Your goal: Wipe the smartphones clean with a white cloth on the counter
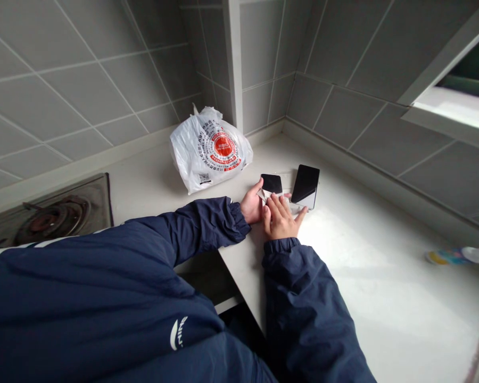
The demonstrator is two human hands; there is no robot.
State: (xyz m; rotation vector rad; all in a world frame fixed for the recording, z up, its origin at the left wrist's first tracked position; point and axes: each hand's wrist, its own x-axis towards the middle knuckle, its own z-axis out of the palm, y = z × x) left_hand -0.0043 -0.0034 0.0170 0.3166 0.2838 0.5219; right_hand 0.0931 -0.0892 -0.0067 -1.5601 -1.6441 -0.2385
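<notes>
My left hand (252,205) is closed around the left edge of a smartphone (272,183) with a dark screen, its thumb along the side. Over the lower part of that screen lies a thin white sheet, like a tissue or wipe (265,195). My right hand (282,222) presses this sheet against the phone with its fingers, which hide most of it. Just right of both hands, a second black smartphone (305,185) lies face up on the counter, its lower end reflecting light. A right-hand finger is close to its bottom edge; whether they touch I cannot tell.
A white plastic bag (211,151) with red and black print stands behind my hands on the white counter (367,298). At the left is a gas stove (51,215). A colourful bottle-like item (451,256) lies far right. Grey tiled walls meet behind the counter.
</notes>
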